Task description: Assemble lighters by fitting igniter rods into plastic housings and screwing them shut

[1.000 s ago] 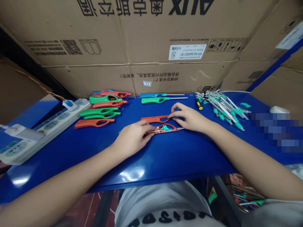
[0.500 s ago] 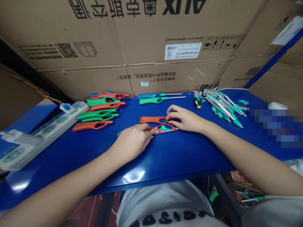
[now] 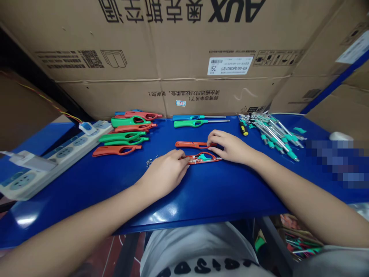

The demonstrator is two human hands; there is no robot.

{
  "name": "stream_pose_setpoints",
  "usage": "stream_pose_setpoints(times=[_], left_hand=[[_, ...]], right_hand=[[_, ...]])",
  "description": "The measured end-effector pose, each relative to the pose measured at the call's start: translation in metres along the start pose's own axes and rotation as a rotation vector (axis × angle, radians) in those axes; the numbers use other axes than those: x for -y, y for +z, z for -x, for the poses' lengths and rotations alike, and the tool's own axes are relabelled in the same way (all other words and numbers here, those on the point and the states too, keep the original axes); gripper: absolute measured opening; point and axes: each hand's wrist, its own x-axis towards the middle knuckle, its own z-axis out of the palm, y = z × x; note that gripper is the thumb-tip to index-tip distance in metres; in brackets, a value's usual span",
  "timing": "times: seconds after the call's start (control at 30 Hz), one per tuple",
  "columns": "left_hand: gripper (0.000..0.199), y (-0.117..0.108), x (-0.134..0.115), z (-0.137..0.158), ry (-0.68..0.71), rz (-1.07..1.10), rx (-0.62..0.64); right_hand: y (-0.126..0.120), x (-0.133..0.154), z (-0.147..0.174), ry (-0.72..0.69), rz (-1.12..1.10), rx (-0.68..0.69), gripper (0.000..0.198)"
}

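My left hand (image 3: 167, 171) is closed on the left end of an orange lighter shell half (image 3: 212, 159). Inside that half lie a teal trigger (image 3: 203, 156) and small internal parts, and a metal tube end sticks out at its right. My right hand (image 3: 229, 147) pinches the right end of the other orange shell half (image 3: 186, 144), which is held just beyond the first, apart from it and tilted on edge. Small screws (image 3: 149, 162) lie left of my left hand. My left fingertips hide part of the lower shell.
Several green and orange lighter shells (image 3: 117, 150) lie at the left beside a white power strip (image 3: 62, 154). Two long lighters (image 3: 188, 123) rest at the back. At the right are a screwdriver (image 3: 243, 129) and a pile of metal tubes with teal triggers (image 3: 273, 132). Cardboard (image 3: 167, 69) stands behind.
The shell half in my right hand has tipped more onto its edge. My left hand stays on the lower shell. The whole view has shifted slightly.
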Motion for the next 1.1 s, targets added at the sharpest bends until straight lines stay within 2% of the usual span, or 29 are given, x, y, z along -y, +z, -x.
stream_pose_setpoints(times=[0.13, 0.27, 0.43, 0.57, 0.67, 0.77, 0.83, 0.9, 0.97, 1.03, 1.1], left_hand=[[0.028, 0.003, 0.013, -0.002, 0.028, 0.056, -0.146], [0.037, -0.001, 0.024, -0.006, 0.053, 0.018, -0.299], [0.042, -0.001, 0.032, -0.011, 0.090, 0.012, -0.337], [0.035, 0.001, 0.034, -0.011, 0.104, 0.043, -0.333], [0.031, 0.001, 0.034, -0.011, 0.120, 0.060, -0.288], [0.034, 0.001, 0.033, -0.010, 0.086, 0.054, -0.241], [0.037, 0.001, 0.034, -0.010, 0.029, 0.050, -0.216], [0.039, 0.000, 0.036, -0.010, -0.035, 0.036, -0.194], [0.041, 0.000, 0.037, -0.010, -0.081, 0.017, -0.172], [0.040, 0.000, 0.036, -0.010, -0.101, 0.028, -0.146], [0.038, 0.000, 0.033, -0.010, -0.106, 0.073, -0.117]], right_hand=[[-0.004, 0.003, 0.000, 0.072, -0.057, -0.114, 0.012], [-0.003, 0.004, -0.002, 0.267, -0.368, -0.232, 0.018], [-0.007, 0.008, -0.005, 0.467, -0.753, -0.118, 0.030], [-0.013, 0.010, -0.005, 0.507, -0.857, -0.031, 0.030], [-0.012, 0.010, -0.003, 0.457, -0.814, 0.025, 0.032], [-0.008, 0.009, -0.001, 0.381, -0.703, 0.067, 0.047], [-0.007, 0.008, 0.002, 0.330, -0.513, -0.003, 0.062], [-0.008, 0.008, 0.004, 0.252, -0.304, -0.113, 0.069], [-0.011, 0.008, 0.005, 0.156, -0.214, -0.141, 0.056], [-0.015, 0.011, 0.007, 0.060, -0.237, -0.047, 0.035], [-0.018, 0.015, 0.007, -0.027, -0.269, 0.073, 0.022]])
